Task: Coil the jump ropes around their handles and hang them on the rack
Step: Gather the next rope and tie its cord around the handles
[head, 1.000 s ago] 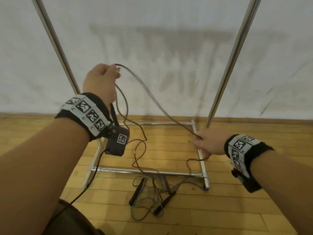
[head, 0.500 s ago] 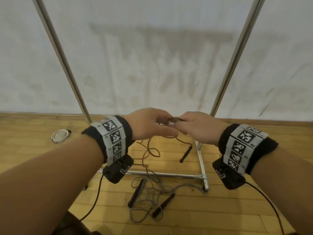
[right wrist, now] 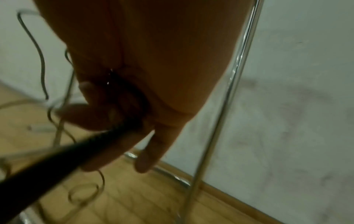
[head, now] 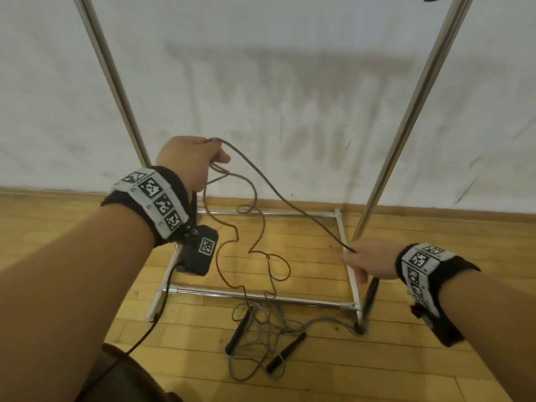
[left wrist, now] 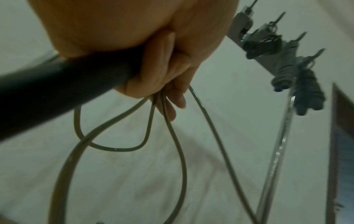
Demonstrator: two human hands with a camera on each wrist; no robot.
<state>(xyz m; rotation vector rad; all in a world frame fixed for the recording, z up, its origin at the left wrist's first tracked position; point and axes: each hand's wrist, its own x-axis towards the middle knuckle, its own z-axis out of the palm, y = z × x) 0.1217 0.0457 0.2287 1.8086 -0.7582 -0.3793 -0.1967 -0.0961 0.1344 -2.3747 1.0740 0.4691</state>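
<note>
The rack (head: 255, 295) stands ahead, a second jump rope (head: 262, 332) tangled on the floor by its base. The brown rope (head: 290, 203) stretches between both hands: left hand (head: 188, 162) clenches handle and loops, right hand (head: 368, 261) grips the other handle. Slack dangles low and could snag that bar or the floor tangle.

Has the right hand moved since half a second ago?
Yes. The right hand has swung right and down, away from the left hand, and now sits over the rack's right base rail.
</note>
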